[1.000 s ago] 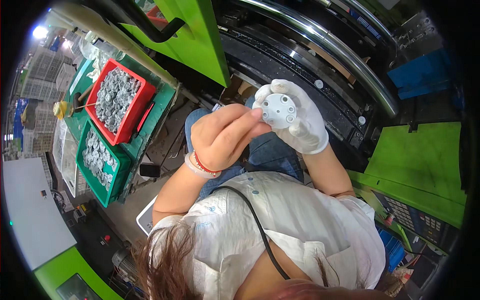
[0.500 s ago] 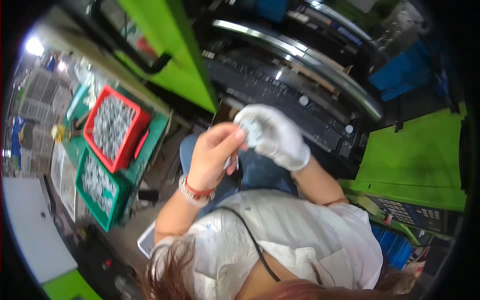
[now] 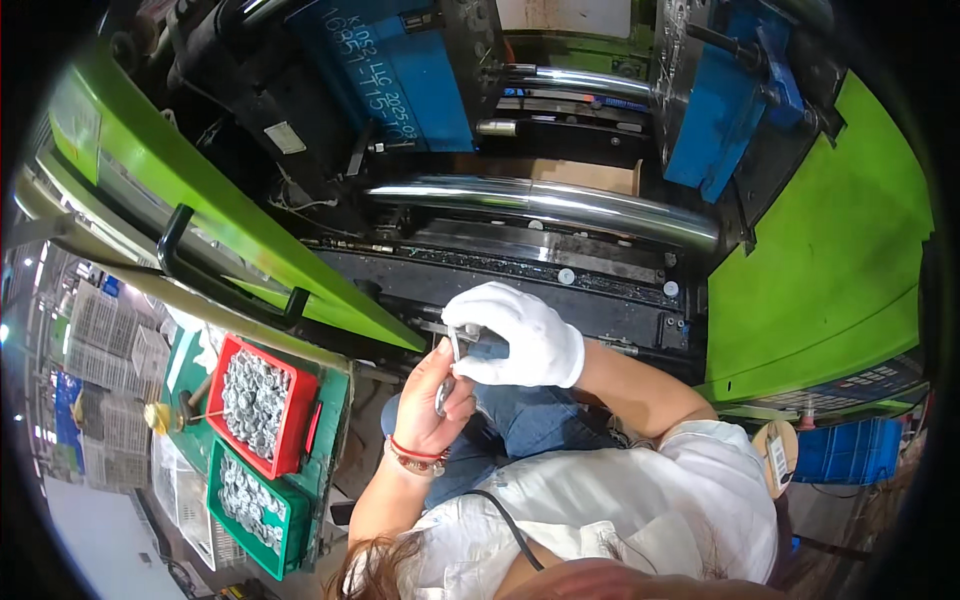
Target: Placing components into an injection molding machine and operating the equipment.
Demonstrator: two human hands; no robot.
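My right hand (image 3: 520, 335), in a white glove, is closed around a small grey moulded part (image 3: 463, 338) in front of my chest. My bare left hand (image 3: 437, 395), with a red bracelet at the wrist, pinches the lower edge of the same part, which hangs down between its fingers. Both hands meet above my lap in blue jeans. Most of the part is hidden by the glove.
A red crate (image 3: 290, 420) and a green crate (image 3: 275, 530), both full of grey parts, stand on a green table at my left. Ahead is a green moulding machine with a black handle (image 3: 215, 275), chrome bars (image 3: 540, 200) and blue blocks (image 3: 410, 70).
The view has tilted up toward the machine. The round grey part, earlier held up flat in the glove, is now turned edge-on and mostly covered by both hands, lower in the picture.
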